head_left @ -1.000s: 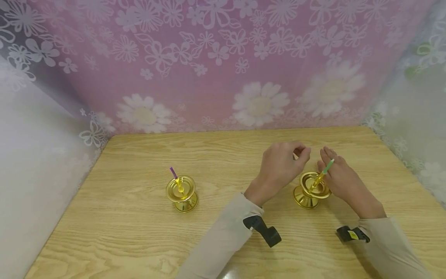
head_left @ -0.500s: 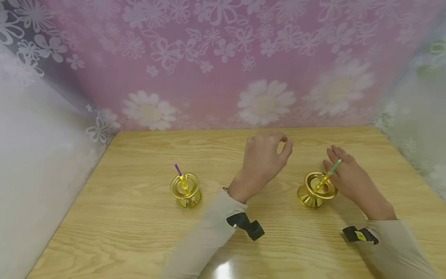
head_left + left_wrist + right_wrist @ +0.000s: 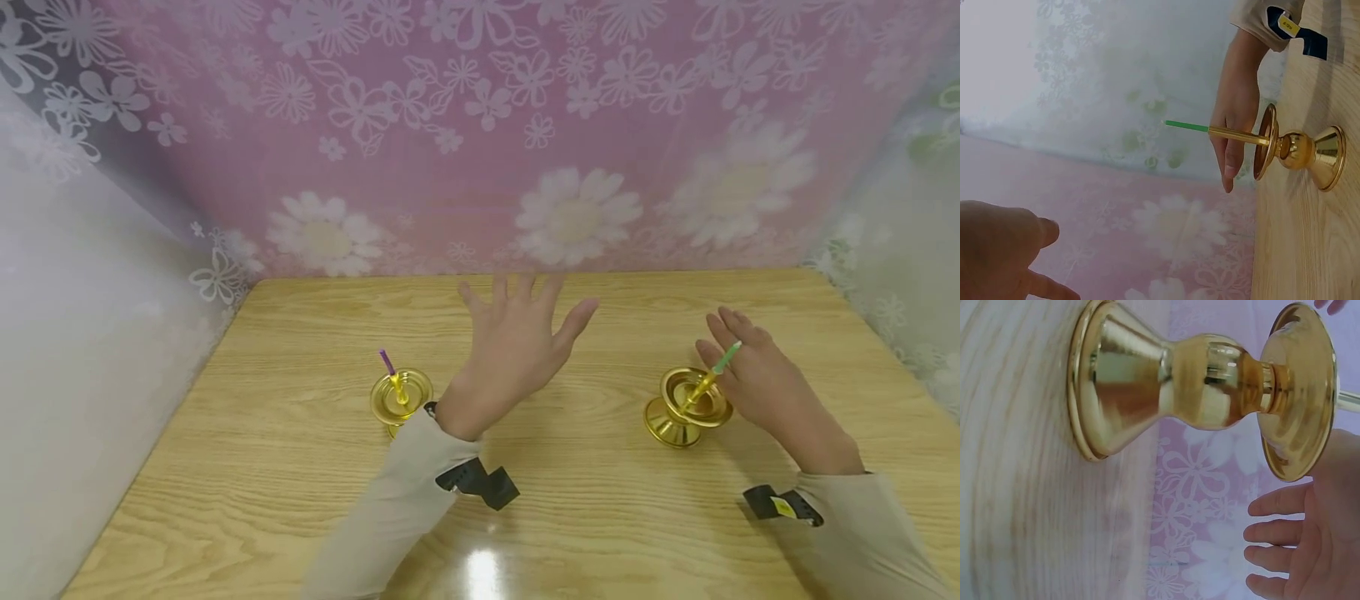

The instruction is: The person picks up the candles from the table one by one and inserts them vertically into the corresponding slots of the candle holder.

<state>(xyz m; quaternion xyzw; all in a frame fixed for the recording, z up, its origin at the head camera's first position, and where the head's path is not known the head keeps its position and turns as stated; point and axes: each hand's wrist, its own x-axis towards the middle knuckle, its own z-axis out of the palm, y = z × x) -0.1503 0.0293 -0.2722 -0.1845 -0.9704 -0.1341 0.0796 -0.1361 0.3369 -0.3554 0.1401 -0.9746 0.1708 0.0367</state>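
My left hand (image 3: 513, 342) hovers over the middle of the table, fingers spread apart, holding nothing. To its left, a thin purple candle (image 3: 387, 362) leans in a gold candle holder (image 3: 417, 390); the left sleeve hides part of that holder's foot. A green candle (image 3: 727, 357) with a gold lower part tilts in the other gold candle holder (image 3: 672, 427). My right hand (image 3: 780, 396) is beside this holder's dish, fingers extended and holding nothing. In the right wrist view, fingers of the right hand (image 3: 1329, 537) show below the dish, whose rim overlaps part of the hand.
Both holders stand on a wood-grain table (image 3: 570, 500). A pink floral backdrop (image 3: 420, 175) rises behind it, with pale sheets to left and right. Each wrist carries a black strap mount (image 3: 480, 482).
My left hand has moved left, away from the right candle holder, and its curled fingers have spread out. The right hand stays beside the green candle. The head view has shifted slightly.
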